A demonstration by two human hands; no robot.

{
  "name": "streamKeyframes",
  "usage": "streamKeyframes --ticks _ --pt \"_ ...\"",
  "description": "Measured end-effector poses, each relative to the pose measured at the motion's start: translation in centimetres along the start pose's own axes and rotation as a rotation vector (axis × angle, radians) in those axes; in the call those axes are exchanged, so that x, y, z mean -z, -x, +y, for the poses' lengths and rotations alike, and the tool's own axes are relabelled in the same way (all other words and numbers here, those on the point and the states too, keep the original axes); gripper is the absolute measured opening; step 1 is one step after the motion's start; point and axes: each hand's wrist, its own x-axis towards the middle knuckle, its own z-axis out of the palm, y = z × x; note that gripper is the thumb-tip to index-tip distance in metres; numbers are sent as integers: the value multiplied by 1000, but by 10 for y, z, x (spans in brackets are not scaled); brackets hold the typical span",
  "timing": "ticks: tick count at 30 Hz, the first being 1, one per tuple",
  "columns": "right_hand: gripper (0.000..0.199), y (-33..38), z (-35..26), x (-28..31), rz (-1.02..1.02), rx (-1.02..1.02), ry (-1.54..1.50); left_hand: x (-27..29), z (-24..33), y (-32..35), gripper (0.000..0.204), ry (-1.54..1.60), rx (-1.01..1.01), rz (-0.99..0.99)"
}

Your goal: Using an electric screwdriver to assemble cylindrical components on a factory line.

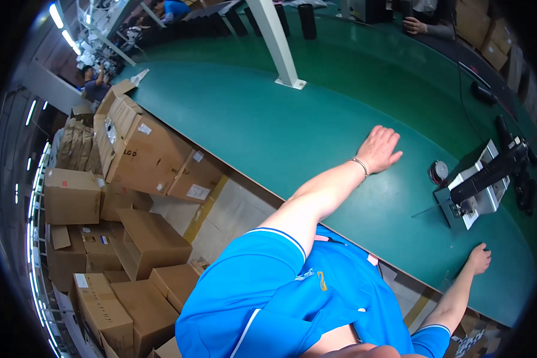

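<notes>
both hands (pixel 380 147) (pixel 478 258) are lying flat, fingers spread, on my green table (pixel 268 119); brown white-labelled cartons (pixel 146 158) are sitting left.

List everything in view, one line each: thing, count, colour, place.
belt: 1, green, runs across the middle of the view
post: 1, white, stands on the belt at the top
machine: 1, grey with a black arm, on the belt at the right
round gauge: 1, black rim, just left of the machine
cardboard boxes: many, brown, stacked on the floor at the left
other people: at least two, at the far top edge
wristband: 1, pale, on the left wrist
shirt: 1, blue with white trim, bottom centre
left hand: flat on the belt, empty
right hand: on the belt near the machine, empty
</notes>
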Motion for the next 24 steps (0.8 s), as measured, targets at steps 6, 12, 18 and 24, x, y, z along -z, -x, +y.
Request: streamKeyframes --ticks 6,12,18,24 --pt "53 -8 12 -2 -41 -72 11 -2 6 -1 34 43 -36 52" --pt "53 -10 2 -4 -69 -92 34 5 -3 -1 34 144 -8 70" --pt "54 -11 7 -7 -52 -110 40 8 -3 -2 35 183 4 -4" --pt "55 -12 9 -8 -48 -119 39 7 -3 -3 36 195 -9 -34"
